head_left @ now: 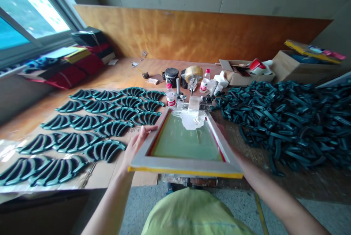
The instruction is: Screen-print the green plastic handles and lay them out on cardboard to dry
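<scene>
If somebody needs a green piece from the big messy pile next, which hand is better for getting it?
Probably the right hand. It's mostly hidden by the frame, but it's on the same side as the pile. The left hand is across the frame.

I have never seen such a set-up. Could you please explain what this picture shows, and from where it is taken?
There is no robot here: the camera sits on a person's head and looks forward and down. The bare left hand is against the left side of a grey frame; the right hand is mostly hidden behind the right side, so its grip is unclear. The frame surrounds a greenish screen with white material near its far end. On the table, dark green slatted pieces lie in rows at left, and dark green parts are heaped at right.
</scene>
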Tool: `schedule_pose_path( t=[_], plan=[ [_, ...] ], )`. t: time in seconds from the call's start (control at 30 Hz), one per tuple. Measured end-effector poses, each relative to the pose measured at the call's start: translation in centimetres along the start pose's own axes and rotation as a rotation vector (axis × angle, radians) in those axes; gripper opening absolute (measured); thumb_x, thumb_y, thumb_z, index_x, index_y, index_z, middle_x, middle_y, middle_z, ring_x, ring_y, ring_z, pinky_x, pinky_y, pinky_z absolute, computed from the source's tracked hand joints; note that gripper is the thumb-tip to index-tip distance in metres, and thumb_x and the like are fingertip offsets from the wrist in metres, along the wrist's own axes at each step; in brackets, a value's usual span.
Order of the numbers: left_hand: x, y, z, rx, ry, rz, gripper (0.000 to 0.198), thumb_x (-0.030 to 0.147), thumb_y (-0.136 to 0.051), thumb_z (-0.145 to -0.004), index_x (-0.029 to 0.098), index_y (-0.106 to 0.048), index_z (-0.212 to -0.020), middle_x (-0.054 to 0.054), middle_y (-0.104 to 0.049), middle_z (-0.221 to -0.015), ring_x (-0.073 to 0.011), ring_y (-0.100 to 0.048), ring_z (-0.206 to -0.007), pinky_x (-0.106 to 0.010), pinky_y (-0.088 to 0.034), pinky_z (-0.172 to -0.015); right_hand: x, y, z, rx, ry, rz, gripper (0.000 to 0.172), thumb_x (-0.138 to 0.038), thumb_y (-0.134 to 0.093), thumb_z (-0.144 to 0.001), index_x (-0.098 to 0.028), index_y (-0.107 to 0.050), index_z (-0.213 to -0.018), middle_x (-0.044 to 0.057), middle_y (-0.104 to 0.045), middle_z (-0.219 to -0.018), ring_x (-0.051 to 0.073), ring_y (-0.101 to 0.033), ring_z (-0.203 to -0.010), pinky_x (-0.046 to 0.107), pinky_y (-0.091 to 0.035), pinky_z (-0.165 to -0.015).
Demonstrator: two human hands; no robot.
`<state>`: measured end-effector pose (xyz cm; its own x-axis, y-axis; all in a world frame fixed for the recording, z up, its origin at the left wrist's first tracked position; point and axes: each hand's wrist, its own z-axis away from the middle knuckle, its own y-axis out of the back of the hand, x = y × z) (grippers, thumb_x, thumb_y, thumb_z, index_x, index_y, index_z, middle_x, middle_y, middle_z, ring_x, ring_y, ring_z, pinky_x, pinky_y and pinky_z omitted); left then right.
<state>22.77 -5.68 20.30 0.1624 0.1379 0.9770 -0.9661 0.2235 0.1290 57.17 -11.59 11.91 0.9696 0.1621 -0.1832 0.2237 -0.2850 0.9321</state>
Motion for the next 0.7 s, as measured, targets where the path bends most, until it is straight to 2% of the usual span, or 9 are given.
schedule_pose_path(
  t=[0.03, 0.1, 0.17, 0.23, 0.3, 0.4, 0.47, 0.6, 0.7],
  plan=[
    [-1.5, 0.1, 0.7, -0.034, 0.071, -0.019, 0.065, 0.071, -0.052, -0.079, 0.019, -0.07, -0.114, -0.007, -0.072, -0.1, -0.0247, -0.065, -0.09, -0.03, -0.052, -0.074, 0.9, 0.7, -0.6, 0.057, -0.056, 0.022, 0.035, -0.013, -0.038, -0.095, -0.008, -0.073, -0.092, 0.008, -0.074, -0.087, 0.016, -0.065, -0.078, 0.027, -0.054, -0.079],
    [-4.9, -0.2, 1.6, -0.07, 0.171, -0.036, 0.075, 0.07, -0.062, -0.072, 0.02, -0.062, -0.127, -0.006, -0.071, -0.095, -0.0251, -0.066, -0.087, -0.03, -0.052, -0.071, 1.8, 1.8, -2.5, 0.15, -0.151, 0.021, 0.029, -0.015, -0.048, -0.092, -0.009, -0.068, -0.112, 0.014, -0.071, -0.108, 0.022, -0.064, -0.096, 0.036, -0.053, -0.088],
    [-8.2, -0.7, 1.6, -0.064, 0.216, -0.025, 0.089, 0.069, -0.066, -0.067, 0.019, -0.052, -0.139, -0.003, -0.068, -0.082, -0.0231, -0.065, -0.076, -0.03, -0.051, -0.064, 1.4, 2.1, -5.2, 0.168, -0.153, -0.017, 0.043, -0.018, -0.059, -0.088, -0.013, -0.057, -0.131, 0.017, -0.059, -0.129, 0.028, -0.056, -0.116, 0.044, -0.047, -0.099],
    [-11.0, -1.3, 1.2, -0.05, 0.207, -0.038, 0.092, 0.068, -0.065, -0.069, 0.018, -0.046, -0.143, 0.0, -0.064, -0.074, -0.0201, -0.062, -0.069, -0.028, -0.049, -0.061, 0.3, 1.7, -7.9, 0.077, -0.082, -0.035, 0.052, -0.019, -0.065, -0.084, -0.015, -0.052, -0.134, 0.017, -0.054, -0.134, 0.03, -0.049, -0.122, 0.045, -0.043, -0.102],
    [-12.9, -1.6, 0.7, -0.052, 0.191, -0.063, 0.085, 0.066, -0.062, -0.073, 0.019, -0.047, -0.142, 0.0, -0.063, -0.076, -0.0187, -0.061, -0.069, -0.027, -0.048, -0.062, -1.0, 0.8, -9.8, -0.066, -0.062, 0.002, 0.043, -0.019, -0.067, -0.082, -0.015, -0.057, -0.124, 0.015, -0.061, -0.121, 0.029, -0.053, -0.114, 0.041, -0.046, -0.094],
    [-14.2, -1.5, 0.4, -0.054, 0.207, -0.086, 0.079, 0.066, -0.059, -0.076, 0.02, -0.051, -0.139, -0.002, -0.066, -0.082, -0.0199, -0.062, -0.073, -0.027, -0.048, -0.064, -2.3, -0.6, -10.1, -0.229, -0.103, 0.067, 0.019, -0.018, -0.067, -0.081, -0.016, -0.064, -0.1, 0.01, -0.067, -0.092, 0.025, -0.06, -0.091, 0.033, -0.047, -0.078],
    [-14.2, -1.4, 0.5, -0.053, 0.223, -0.095, 0.077, 0.066, -0.059, -0.075, 0.02, -0.053, -0.136, -0.003, -0.068, -0.083, -0.0209, -0.064, -0.074, -0.028, -0.049, -0.064, -2.8, -1.2, -8.5, -0.257, -0.056, 0.083, 0.01, -0.014, -0.064, -0.082, -0.017, -0.064, -0.091, 0.008, -0.067, -0.086, 0.022, -0.059, -0.086, 0.03, -0.046, -0.075],
    [-14.0, -1.5, 0.7, -0.062, 0.234, -0.079, 0.075, 0.067, -0.058, -0.076, 0.019, -0.054, -0.134, -0.004, -0.07, -0.087, -0.0222, -0.065, -0.077, -0.03, -0.05, -0.067, -3.0, -0.5, -4.2, -0.28, 0.235, 0.049, 0.019, -0.001, -0.051, -0.081, -0.016, -0.063, -0.085, 0.008, -0.066, -0.087, 0.02, -0.057, -0.088, 0.028, -0.043, -0.073],
    [-13.9, -1.7, 0.7, -0.067, 0.234, -0.055, 0.076, 0.068, -0.057, -0.076, 0.018, -0.054, -0.133, -0.004, -0.07, -0.086, -0.0232, -0.065, -0.08, -0.031, -0.051, -0.069, -2.3, 1.1, -3.0, -0.331, 0.383, -0.009, 0.023, 0.003, -0.051, -0.077, -0.016, -0.063, -0.083, 0.006, -0.065, -0.084, 0.019, -0.056, -0.085, 0.027, -0.042, -0.07]
  ],
)
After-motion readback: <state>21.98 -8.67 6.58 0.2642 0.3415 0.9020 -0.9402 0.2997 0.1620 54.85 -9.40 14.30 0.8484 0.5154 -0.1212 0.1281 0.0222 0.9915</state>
